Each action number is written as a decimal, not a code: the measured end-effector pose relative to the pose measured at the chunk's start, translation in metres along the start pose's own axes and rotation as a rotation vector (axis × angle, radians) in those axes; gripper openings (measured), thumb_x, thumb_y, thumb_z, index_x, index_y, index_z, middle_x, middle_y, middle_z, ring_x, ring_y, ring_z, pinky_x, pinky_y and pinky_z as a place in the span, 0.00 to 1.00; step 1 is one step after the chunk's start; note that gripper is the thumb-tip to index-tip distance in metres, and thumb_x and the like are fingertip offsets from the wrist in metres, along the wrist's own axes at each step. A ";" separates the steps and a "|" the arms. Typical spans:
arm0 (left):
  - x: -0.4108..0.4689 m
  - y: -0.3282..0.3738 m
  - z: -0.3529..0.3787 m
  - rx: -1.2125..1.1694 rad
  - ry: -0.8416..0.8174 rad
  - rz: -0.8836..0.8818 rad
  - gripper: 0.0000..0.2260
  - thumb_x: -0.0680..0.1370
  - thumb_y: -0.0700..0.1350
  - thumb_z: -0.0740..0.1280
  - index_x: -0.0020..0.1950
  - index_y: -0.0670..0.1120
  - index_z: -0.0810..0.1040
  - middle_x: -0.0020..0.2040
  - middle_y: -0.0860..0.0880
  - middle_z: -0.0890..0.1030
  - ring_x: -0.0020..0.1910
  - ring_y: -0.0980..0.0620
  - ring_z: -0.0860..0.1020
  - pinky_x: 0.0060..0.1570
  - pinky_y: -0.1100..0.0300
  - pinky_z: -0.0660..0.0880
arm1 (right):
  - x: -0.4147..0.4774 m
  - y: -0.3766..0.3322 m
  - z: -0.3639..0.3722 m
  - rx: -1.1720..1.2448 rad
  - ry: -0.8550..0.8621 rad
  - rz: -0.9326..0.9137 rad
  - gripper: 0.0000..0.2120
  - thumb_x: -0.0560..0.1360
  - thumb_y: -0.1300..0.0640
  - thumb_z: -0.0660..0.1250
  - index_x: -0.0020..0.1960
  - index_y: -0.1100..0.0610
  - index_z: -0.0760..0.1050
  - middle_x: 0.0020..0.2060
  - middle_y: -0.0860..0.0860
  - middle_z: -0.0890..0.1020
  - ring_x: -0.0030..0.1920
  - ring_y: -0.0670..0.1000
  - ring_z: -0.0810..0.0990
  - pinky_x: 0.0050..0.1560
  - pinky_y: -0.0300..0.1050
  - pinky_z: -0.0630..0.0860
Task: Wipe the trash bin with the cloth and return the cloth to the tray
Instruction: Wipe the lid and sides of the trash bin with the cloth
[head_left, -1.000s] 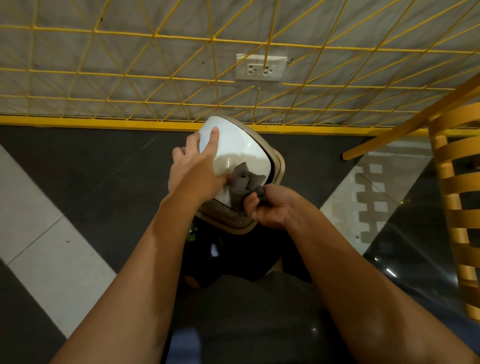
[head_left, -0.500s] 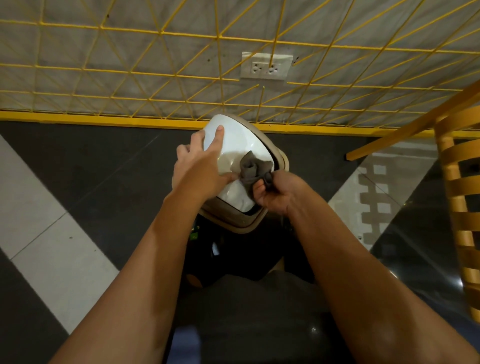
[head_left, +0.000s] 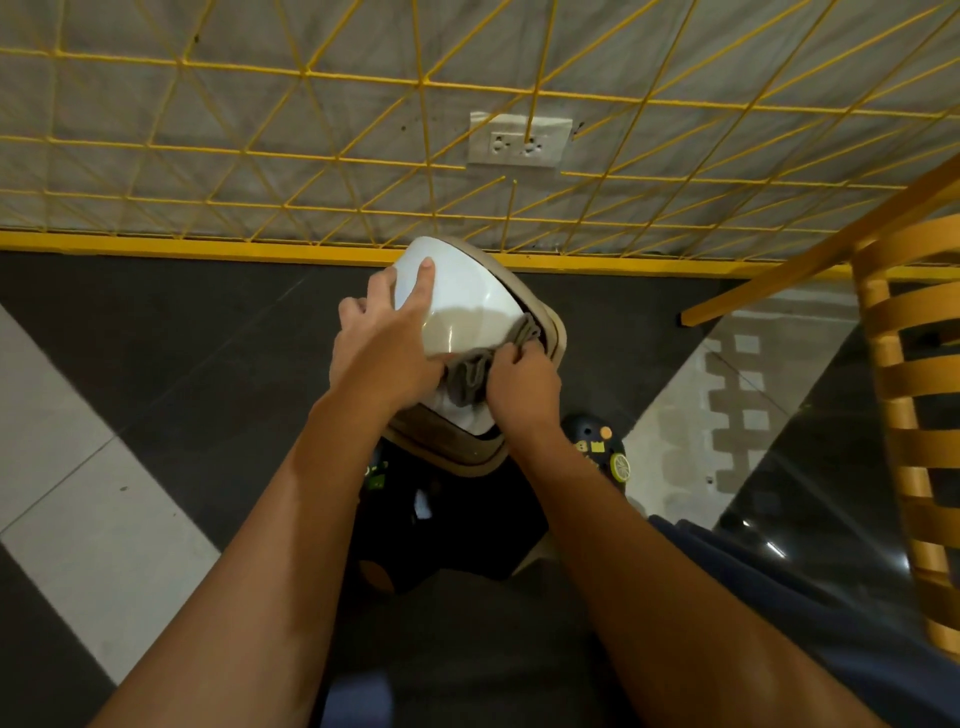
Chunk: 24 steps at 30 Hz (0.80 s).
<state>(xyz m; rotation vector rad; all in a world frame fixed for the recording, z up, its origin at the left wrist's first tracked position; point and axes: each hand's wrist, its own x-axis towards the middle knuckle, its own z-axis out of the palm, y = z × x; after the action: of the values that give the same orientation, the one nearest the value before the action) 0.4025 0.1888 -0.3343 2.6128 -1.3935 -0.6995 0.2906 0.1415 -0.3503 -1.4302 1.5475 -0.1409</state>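
1. Two hands on trash bin (head_left: 457, 465): left hand (head_left: 387, 353) flat, steadying white lid (head_left: 467, 296); right hand (head_left: 522, 384) grip bunched round cloth (head_left: 470, 371).
2. Cloth moved from lid centre to near-right edge.
3. Wiping ongoing; tray unseen.

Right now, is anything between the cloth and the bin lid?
Nothing visible. The right hand grips the grey cloth directly against the near edge of the white lid; the left hand rests on its left side, beside the cloth. The tray is out of view.
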 end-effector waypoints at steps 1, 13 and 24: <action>0.001 0.001 0.000 -0.002 -0.004 -0.005 0.39 0.74 0.55 0.67 0.75 0.56 0.45 0.74 0.46 0.52 0.66 0.40 0.59 0.60 0.49 0.67 | -0.006 0.002 0.003 -0.028 -0.011 -0.045 0.21 0.81 0.57 0.49 0.72 0.63 0.59 0.54 0.63 0.78 0.43 0.55 0.76 0.41 0.43 0.67; 0.000 0.002 0.004 -0.064 -0.013 -0.034 0.39 0.73 0.57 0.66 0.75 0.56 0.43 0.75 0.49 0.49 0.70 0.41 0.54 0.64 0.46 0.64 | -0.017 0.059 -0.052 -0.269 0.049 -0.268 0.18 0.81 0.54 0.52 0.70 0.54 0.64 0.42 0.53 0.78 0.39 0.47 0.77 0.36 0.36 0.73; 0.002 0.003 0.005 -0.071 0.007 -0.040 0.40 0.72 0.56 0.68 0.75 0.56 0.45 0.75 0.48 0.51 0.70 0.40 0.56 0.63 0.44 0.65 | -0.022 0.103 -0.025 -0.890 -0.188 -0.479 0.30 0.80 0.59 0.53 0.76 0.49 0.41 0.58 0.56 0.75 0.49 0.55 0.78 0.47 0.49 0.79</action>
<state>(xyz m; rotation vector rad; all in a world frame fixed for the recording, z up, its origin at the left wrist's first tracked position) 0.3993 0.1860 -0.3383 2.5926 -1.2928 -0.7296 0.1974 0.1777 -0.3925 -2.4151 1.1068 0.4452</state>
